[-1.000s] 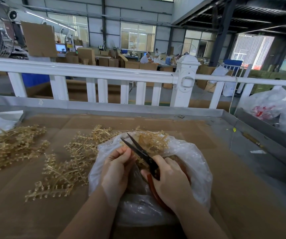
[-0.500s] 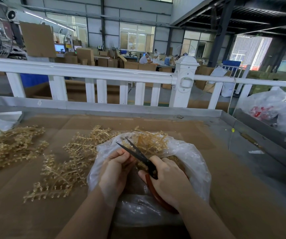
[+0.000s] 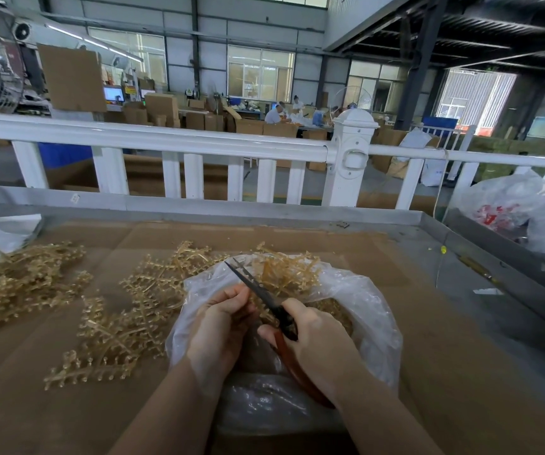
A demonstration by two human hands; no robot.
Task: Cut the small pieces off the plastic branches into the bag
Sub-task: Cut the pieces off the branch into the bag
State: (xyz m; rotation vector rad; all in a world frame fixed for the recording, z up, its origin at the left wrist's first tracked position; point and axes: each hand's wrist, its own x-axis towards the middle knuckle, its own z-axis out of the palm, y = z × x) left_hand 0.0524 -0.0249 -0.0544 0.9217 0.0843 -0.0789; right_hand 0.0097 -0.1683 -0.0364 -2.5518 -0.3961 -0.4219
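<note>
The right hand (image 3: 317,339) grips dark, red-handled scissors (image 3: 264,300), blades nearly together; the left hand (image 3: 222,320) pinches a thin golden plastic branch (image 3: 284,274) over the crinkled clear bag (image 3: 363,310); spiky branches (image 3: 117,323) lie left on the cardboard-covered table (image 3: 428,372).

I am looking down at a brown cardboard-covered surface (image 3: 412,339) with a raised metal rim along its far and right edges. Lying on it are a clear plastic bag (image 3: 373,310) near the middle, loose golden plastic branches (image 3: 127,323) spreading to its left, and a second heap (image 3: 18,284) sitting at the far left.
</note>
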